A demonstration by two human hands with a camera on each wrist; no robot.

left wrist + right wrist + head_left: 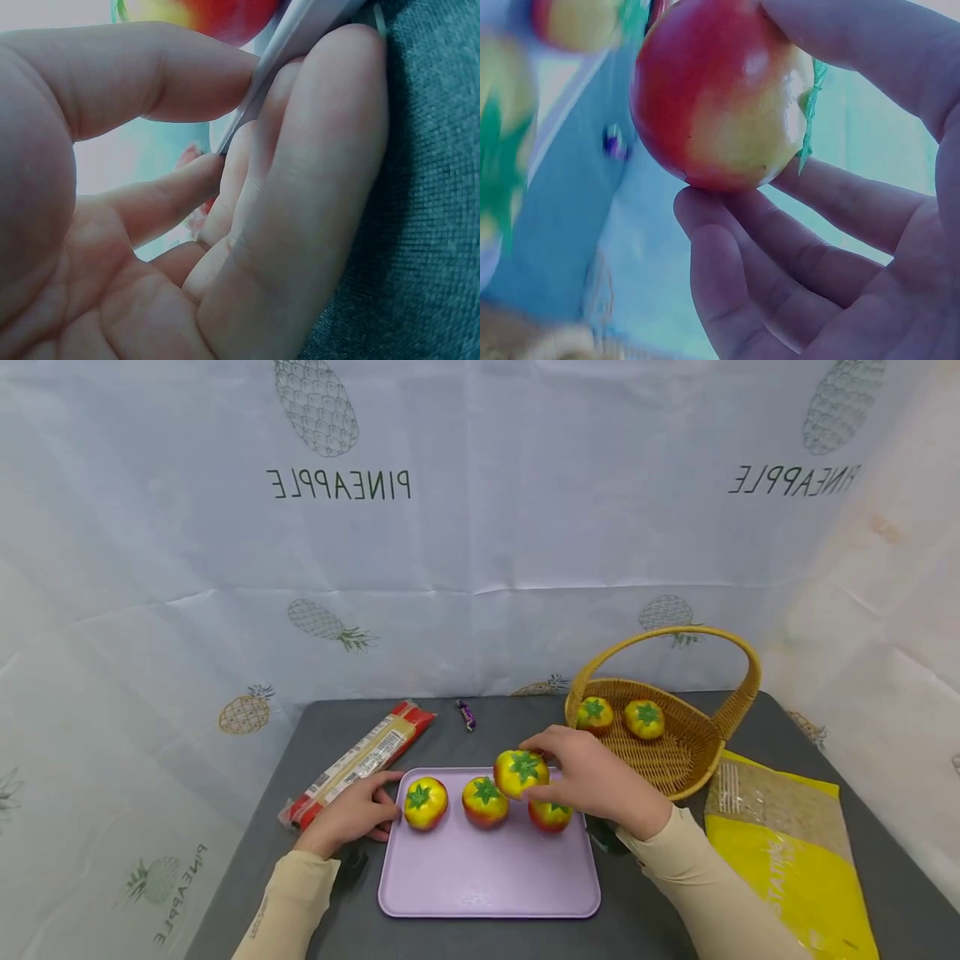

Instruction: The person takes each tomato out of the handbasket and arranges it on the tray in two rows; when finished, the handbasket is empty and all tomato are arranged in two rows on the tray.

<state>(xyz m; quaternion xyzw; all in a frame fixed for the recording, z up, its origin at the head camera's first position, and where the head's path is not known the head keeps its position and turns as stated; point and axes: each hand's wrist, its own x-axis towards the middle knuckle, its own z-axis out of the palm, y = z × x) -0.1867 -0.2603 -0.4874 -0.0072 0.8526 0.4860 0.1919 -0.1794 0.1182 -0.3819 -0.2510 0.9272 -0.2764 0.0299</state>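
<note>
My right hand [592,774] holds a yellow-and-red persimmon [521,773] with a green leafy top between thumb and fingers. It hangs above the back right of a lilac tray [491,881], partly covering another persimmon [551,817] there. In the right wrist view the held persimmon [712,97] shows its smooth red side. Two more persimmons, a middle one [485,802] and a left one [426,803], sit along the tray's back. At the tray's left edge, my left hand [358,810] pinches the rim [274,64], thumb above and fingers under it.
A wicker basket [660,768] with a tall handle stands at the back right, two persimmons [644,719] inside. Right of the tray lies a yellow bag [787,868]. A red-ended packet [363,764] lies behind my left hand, and a small purple-wrapped candy [467,716] at the back.
</note>
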